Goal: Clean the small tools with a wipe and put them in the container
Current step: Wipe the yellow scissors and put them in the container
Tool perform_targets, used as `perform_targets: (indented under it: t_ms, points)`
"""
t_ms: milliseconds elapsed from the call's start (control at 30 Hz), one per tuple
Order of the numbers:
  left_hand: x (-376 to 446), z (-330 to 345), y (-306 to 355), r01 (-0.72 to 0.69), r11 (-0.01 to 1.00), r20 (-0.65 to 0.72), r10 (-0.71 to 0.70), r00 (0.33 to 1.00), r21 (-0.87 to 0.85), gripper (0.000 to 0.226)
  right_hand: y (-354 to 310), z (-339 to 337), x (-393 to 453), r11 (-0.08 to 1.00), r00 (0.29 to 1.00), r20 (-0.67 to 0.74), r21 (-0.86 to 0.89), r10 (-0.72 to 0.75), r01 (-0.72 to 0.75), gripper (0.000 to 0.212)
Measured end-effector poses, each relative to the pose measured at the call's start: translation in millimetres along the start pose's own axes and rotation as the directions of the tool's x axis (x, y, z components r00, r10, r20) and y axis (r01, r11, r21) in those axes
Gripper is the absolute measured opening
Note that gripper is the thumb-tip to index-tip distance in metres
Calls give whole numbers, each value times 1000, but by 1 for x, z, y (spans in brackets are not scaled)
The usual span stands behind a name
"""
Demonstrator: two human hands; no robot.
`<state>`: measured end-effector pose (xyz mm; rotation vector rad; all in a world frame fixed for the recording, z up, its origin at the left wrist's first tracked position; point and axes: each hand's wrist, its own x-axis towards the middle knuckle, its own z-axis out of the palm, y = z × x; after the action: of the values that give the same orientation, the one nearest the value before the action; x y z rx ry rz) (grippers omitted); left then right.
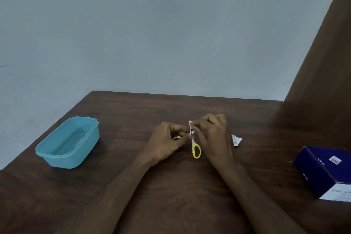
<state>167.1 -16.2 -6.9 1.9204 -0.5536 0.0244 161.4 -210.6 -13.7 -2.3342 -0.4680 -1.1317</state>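
Head view. Your two hands meet at the centre of the frame, above a dark wooden table (171,186). Your left hand (167,143) is curled shut around one yellow handle loop of a small pair of scissors (195,149); the other loop hangs free just below and between the hands. Your right hand (213,135) pinches a white wipe (190,126) with thumb and fingertips, pressed against the scissors' upper part; the blades themselves are mostly hidden behind the wipe and fingers. A torn white sachet (236,139) lies on the table just beside your right hand, partly hidden by it. At the left of the frame, well apart from the hands, a light blue container (57,155) stands open near the table's edge; nothing shows inside it. At the lower right edge, a dark blue box (322,173) rests on the table, cut off by the frame. A pale wall (152,34) fills the upper part.
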Motion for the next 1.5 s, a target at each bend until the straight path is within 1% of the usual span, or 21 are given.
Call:
perform_targets:
  t_ms: [67, 100, 167, 200, 267, 300, 367, 400, 433, 467, 567, 633, 733, 800, 833, 900, 1000, 1167, 1233, 1367, 1500]
  points:
    - [1, 1, 1, 11, 1000, -20, -11, 1000, -17, 13, 0, -7, 2, 999, 997, -72, -45, 10, -13, 14]
    - [1, 1, 1, 10, 1000, -29, -11, 1000, -13, 13, -1, -10, 2, 998, 996, -87, -56, -17, 12, 10]
    - [1, 2, -1, -5, 1000, -25, 5, 1000, -3, 9, -8, -15, -2, 990, 994, -38, -104, -100, 96, 4]
    - [1, 2, -1, -15, 1000, -18, 15, 1000, 2, 9, -11, -14, -3, 984, 994, -2, -141, -114, 112, 2]
    - [1, 2, 0, -11, 1000, -12, 11, 1000, -3, 7, -13, -12, -2, 986, 999, 3, -161, -48, 48, 2]
    - [1, 2, 0, 2, 1000, -19, -3, 1000, -29, 6, -13, -12, 0, 992, 1000, -28, -124, 9, -12, 4]
    - [2, 1, 0, 39, 992, -55, -46, 997, -123, 8, -13, -14, 1, 986, 984, -77, 52, 163, -159, 7]
    - [3, 0, 0, 59, 982, -73, -74, 995, -181, 10, -15, -17, 0, 956, 965, -62, 168, 253, -240, 6]
    - [3, -1, 0, 75, 968, -84, -98, 992, -240, 12, -15, -18, -2, 911, 945, -10, 269, 327, -312, 6]
    - [4, -2, 0, 85, 952, -91, -116, 989, -295, 13, -17, -18, -4, 864, 926, 62, 342, 371, -369, 7]
    - [4, -3, 0, 101, 896, -102, -160, 982, -432, 16, -17, -10, -8, 752, 879, 272, 457, 392, -476, 10]
    - [4, -4, 1, 112, 864, -113, -191, 975, -490, 19, -16, -7, -7, 678, 850, 362, 515, 383, -525, 10]
    - [5, -5, 0, 117, 853, -134, -212, 968, -509, 22, -20, -6, -6, 586, 825, 424, 582, 373, -564, 8]
    - [4, -5, 0, 109, 859, -139, -204, 969, -499, 20, -21, -7, -5, 524, 811, 429, 620, 398, -584, 9]
    - [4, -4, 1, 109, 858, -138, -204, 969, -502, 19, -19, -7, -4, 522, 812, 413, 623, 413, -583, 9]
    - [4, -3, 2, 116, 848, -130, -212, 969, -518, 16, -14, -7, -3, 550, 817, 384, 607, 429, -574, 10]
    - [4, -3, 4, 121, 844, -139, -224, 965, -523, 8, -7, -10, -3, 607, 830, 379, 567, 408, -557, 10]
    - [5, -1, 1, 139, 897, -169, -227, 959, -419, 9, -1, -13, -2, 675, 856, 301, 526, 421, -517, 16]
    - [5, 0, 1, 137, 916, -157, -209, 965, -378, 11, -2, -13, -1, 681, 857, 278, 521, 435, -515, 17]
    - [3, 1, 0, 122, 955, -137, -164, 977, -272, 8, -2, -14, 0, 713, 862, 242, 488, 445, -504, 14]
    - [3, 1, 1, 111, 967, -118, -141, 983, -231, 11, -3, -12, 0, 721, 866, 225, 482, 448, -498, 12]
